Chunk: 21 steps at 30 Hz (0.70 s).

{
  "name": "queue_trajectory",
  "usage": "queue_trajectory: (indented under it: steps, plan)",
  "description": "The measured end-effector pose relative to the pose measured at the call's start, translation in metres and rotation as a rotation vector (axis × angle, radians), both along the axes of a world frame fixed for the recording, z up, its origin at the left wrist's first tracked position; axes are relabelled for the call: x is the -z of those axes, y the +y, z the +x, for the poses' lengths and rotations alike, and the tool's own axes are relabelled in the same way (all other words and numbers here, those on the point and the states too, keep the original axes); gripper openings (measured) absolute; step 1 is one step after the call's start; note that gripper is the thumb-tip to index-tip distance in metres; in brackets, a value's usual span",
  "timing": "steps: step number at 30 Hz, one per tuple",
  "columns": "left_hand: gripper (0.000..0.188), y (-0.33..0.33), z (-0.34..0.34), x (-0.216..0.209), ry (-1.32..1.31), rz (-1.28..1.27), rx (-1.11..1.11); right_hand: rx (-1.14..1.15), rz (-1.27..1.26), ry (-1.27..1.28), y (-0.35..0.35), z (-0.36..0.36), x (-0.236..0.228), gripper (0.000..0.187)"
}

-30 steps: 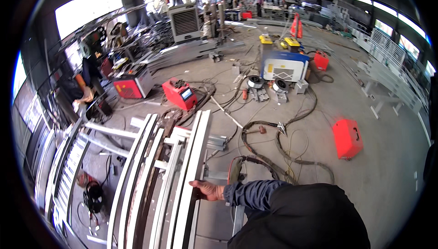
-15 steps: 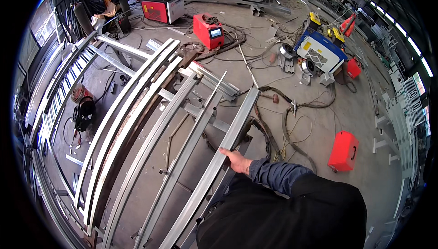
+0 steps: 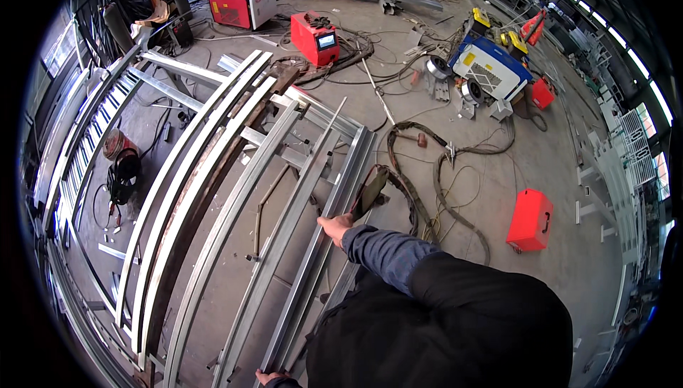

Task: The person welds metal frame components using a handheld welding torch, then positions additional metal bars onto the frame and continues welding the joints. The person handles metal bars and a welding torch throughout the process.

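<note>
My right hand [image 3: 337, 229] grips the edge of a long grey metal channel [image 3: 304, 281], thumb and fingers closed on it about midway along. At the lower edge of the view, my left hand [image 3: 272, 376] is on the near end of the same channel, only partly visible, its fingers curled at the edge. The channel slants from the lower middle up to the right, its grooved face showing. Left of it lies a parallel metal tube [image 3: 274, 263], with a slightly curved metal profile [image 3: 211, 274] beyond that.
White-edged bars [image 3: 186, 196] and a frame of crossbars lie to the left. Thick cables [image 3: 407, 182] loop on the floor right of the channel. A red box [image 3: 529, 220] stands at right, a red machine [image 3: 313, 38] and a blue-white machine [image 3: 491, 71] farther off.
The channel has turned from its flat face to its grooved side and shifted slightly left. My right hand moved left with it, and my left hand has come into view at the bottom.
</note>
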<state>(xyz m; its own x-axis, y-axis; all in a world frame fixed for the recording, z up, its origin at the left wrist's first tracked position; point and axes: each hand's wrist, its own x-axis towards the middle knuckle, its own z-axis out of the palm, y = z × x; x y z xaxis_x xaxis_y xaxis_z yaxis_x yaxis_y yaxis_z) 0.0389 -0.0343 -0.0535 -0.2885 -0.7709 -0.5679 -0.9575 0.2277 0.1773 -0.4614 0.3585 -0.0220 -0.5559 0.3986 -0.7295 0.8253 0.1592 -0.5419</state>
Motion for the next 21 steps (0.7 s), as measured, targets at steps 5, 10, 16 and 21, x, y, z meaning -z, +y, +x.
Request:
queue_trajectory:
  steps: [5,10,16,21]
  plan:
    - [0.079,-0.018,-0.019,0.033,0.513,0.467,-1.117,-0.079,0.204,-0.067,-0.016,-0.001,-0.025,0.107]
    - [0.083,-0.031,-0.014,0.038,0.498,0.541,-1.174,-0.192,0.291,-0.097,-0.018,-0.003,-0.018,0.109]
    - [0.074,0.018,0.016,0.034,0.766,0.382,-1.253,-0.862,0.273,0.311,0.066,0.063,0.031,0.082]
    - [0.06,0.074,0.04,0.008,0.874,0.265,-1.237,-1.59,0.458,0.467,0.116,0.044,0.027,0.046]
